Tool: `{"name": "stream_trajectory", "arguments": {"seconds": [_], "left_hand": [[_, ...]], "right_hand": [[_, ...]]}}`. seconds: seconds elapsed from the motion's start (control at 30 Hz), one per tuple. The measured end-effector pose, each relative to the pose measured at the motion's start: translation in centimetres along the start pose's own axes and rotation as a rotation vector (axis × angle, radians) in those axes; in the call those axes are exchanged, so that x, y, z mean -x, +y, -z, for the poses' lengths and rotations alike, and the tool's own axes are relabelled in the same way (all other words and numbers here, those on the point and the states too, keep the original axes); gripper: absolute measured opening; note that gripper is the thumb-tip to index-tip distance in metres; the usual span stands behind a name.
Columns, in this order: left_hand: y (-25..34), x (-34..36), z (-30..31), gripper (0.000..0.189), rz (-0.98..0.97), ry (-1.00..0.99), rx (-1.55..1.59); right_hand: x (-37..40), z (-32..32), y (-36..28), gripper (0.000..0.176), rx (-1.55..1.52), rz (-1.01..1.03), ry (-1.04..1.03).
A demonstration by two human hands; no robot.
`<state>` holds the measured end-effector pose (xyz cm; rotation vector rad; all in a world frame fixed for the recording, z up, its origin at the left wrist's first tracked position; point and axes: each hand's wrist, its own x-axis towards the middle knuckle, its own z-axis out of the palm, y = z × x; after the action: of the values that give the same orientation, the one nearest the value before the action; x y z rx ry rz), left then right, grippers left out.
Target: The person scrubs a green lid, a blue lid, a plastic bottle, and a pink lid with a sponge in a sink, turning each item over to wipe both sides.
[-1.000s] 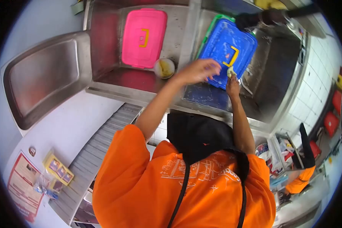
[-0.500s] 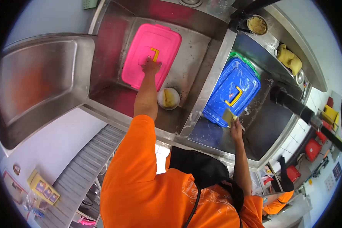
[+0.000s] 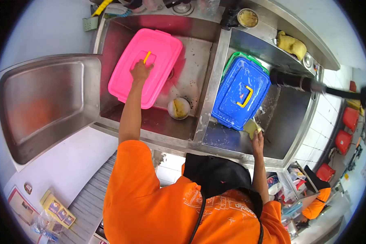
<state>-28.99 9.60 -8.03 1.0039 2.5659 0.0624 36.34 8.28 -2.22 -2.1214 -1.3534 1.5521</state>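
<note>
A pink lid (image 3: 150, 55) with a yellow handle lies tilted in the left sink basin. My left hand (image 3: 141, 71) is closed at that yellow handle, its fingers round the lower end. In the right basin a wet blue lid (image 3: 236, 87) with a yellow handle rests over a green one (image 3: 227, 65). Just below its lower right corner, my right hand (image 3: 258, 142) grips a yellowish sponge (image 3: 251, 127). A white bowl (image 3: 179, 108) with something yellow in it stands in the left basin.
A steel divider (image 3: 213, 81) separates the basins. A black pipe (image 3: 297, 81) reaches over the right basin. On the back ledge are a tin (image 3: 247, 18) and a yellow cloth (image 3: 291, 44). Another person in orange (image 3: 315, 203) is at the lower right.
The pink lid has shifted left in the basin with my left hand, whose fingers have closed at its handle. My right hand with the sponge has moved slightly down, off the blue lid's face.
</note>
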Motion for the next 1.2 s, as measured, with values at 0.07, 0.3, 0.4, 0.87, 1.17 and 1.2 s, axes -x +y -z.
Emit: {"name": "stream_trajectory", "arguments": {"seconds": [0.07,0.3,0.4,0.87,1.17,1.2], "left_hand": [[2.4,1.7,3.3,0.063,-0.06,-0.042,-0.211],[10.6,7.0,7.6,0.059,-0.209,-0.011,-0.404],[12.8,6.9,6.6,0.036,-0.222,0.086,-0.435],[17.3,26.1,23.9,0.041,-0.497,0.06,-0.372],[17.5,34.3,24.3,0.044,-0.481,0.162,-0.279],[17.7,34.8,24.9,0.044,-0.469,0.163,-0.272]], "right_hand": [[0.3,-0.2,-0.2,0.041,-0.055,0.027,-0.007],[-2.5,-0.9,2.6,0.038,-0.059,0.36,0.082],[-1.8,-0.2,1.3,0.039,-0.146,0.343,0.08],[4.5,5.6,-2.2,0.039,-0.697,0.222,0.147],[9.0,4.3,-8.0,0.035,-0.354,0.531,0.187],[10.4,4.1,-9.5,0.033,-0.376,0.537,0.167]]}}
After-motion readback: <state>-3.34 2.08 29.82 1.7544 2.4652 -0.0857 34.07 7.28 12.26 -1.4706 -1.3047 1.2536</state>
